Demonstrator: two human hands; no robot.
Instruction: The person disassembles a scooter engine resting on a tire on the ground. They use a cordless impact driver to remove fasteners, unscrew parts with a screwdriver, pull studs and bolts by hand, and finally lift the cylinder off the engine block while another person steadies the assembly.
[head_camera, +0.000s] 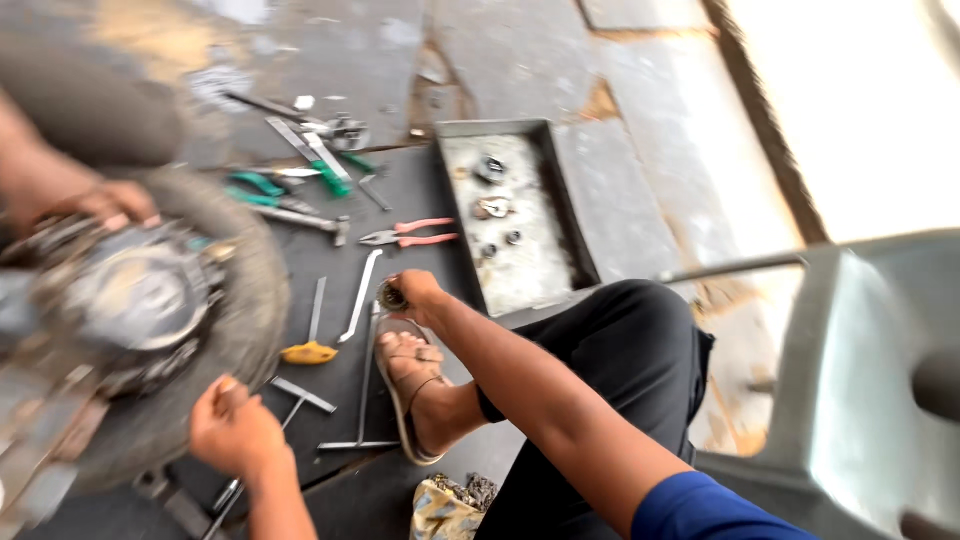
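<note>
My right hand (415, 293) reaches forward over my sandalled foot (415, 385) and is closed on a small round metal part (391, 297), just above the dark mat. My left hand (232, 428) is curled against the lower edge of a motorcycle wheel (150, 310) with a tyre and a metal hub; the wheel is blurred. Another person's hand (108, 204) rests on the wheel's top left edge.
Tools lie scattered on the mat: red-handled pliers (412, 235), green-handled pliers (262, 186), a yellow-handled screwdriver (308, 352), a spanner (360, 295), a T-handle wrench (364, 400). A grey metal tray (565, 190) holds small parts. A grey plastic chair (860, 380) stands at right.
</note>
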